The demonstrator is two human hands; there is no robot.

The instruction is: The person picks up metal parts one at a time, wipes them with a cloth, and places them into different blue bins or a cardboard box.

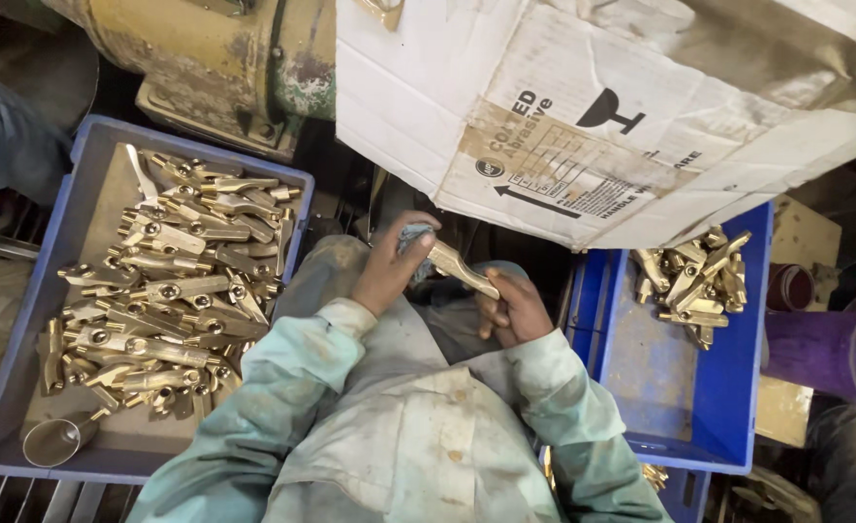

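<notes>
Cluttered workshop floor surrounds a seated person, with a worn cardboard sheet point(622, 107) hanging over the lap from the top edge. Both hands meet over the knees: the left hand point(394, 263) presses a small grey cloth point(414, 238) against a brass fitting point(462, 268), while the right hand point(513, 308) closes around the fitting's lower end. A blue crate point(16, 320) at the left is heaped with brass fittings point(171, 291); another blue crate point(738, 387) at the right holds a few fittings point(699, 281) in its far corner.

Both hands hold one brass lever point(462, 268) at centre: left hand point(392, 266) pressing cloth point(414, 239), right hand point(513, 308) gripping; full blue crate point(21, 320) at 9 o'clock.
</notes>
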